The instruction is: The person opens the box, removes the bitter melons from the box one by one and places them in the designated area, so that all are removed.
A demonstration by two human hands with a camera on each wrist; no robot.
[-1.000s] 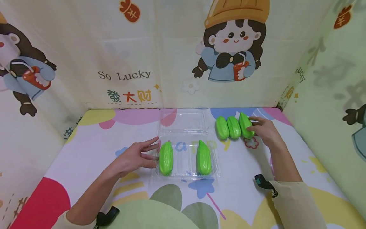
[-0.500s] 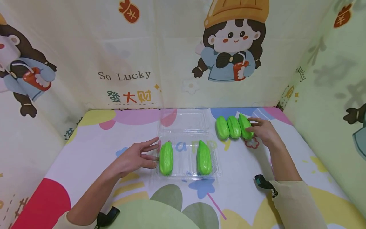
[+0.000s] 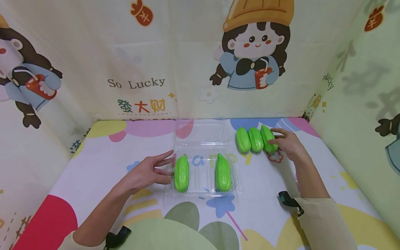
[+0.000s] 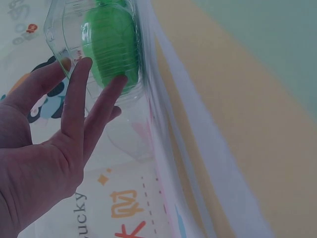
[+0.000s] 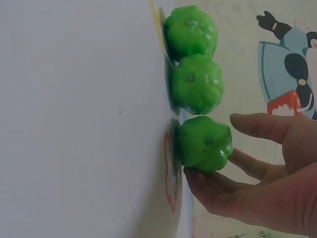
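A clear plastic clamshell box [image 3: 201, 189] lies unfolded on the table, with one ribbed green gourd [image 3: 182, 173] at its left side and another green gourd [image 3: 223, 173] at its right. My left hand [image 3: 147, 173] is beside the box's left wall, fingers spread and fairly straight; in the left wrist view its fingertips [image 4: 85, 63] appear to touch the clear wall. Three more gourds stand in a row at the back right. At the rightmost gourd [image 3: 268, 139], my right hand [image 3: 290, 144] has its fingers along the right side and its thumb over it, apparently without a firm grip.
The other two gourds in the row, the left one [image 3: 243, 140] and the middle one [image 3: 255, 139], lie close together. The box's transparent lid [image 3: 200, 133] is folded back behind its base. A patterned cloth covers the table [image 3: 100, 166], and printed curtains [image 3: 187, 62] enclose it.
My right hand and the rightmost gourd have shifted very slightly to the left. The left hand, the box and the other gourds look unmoved.
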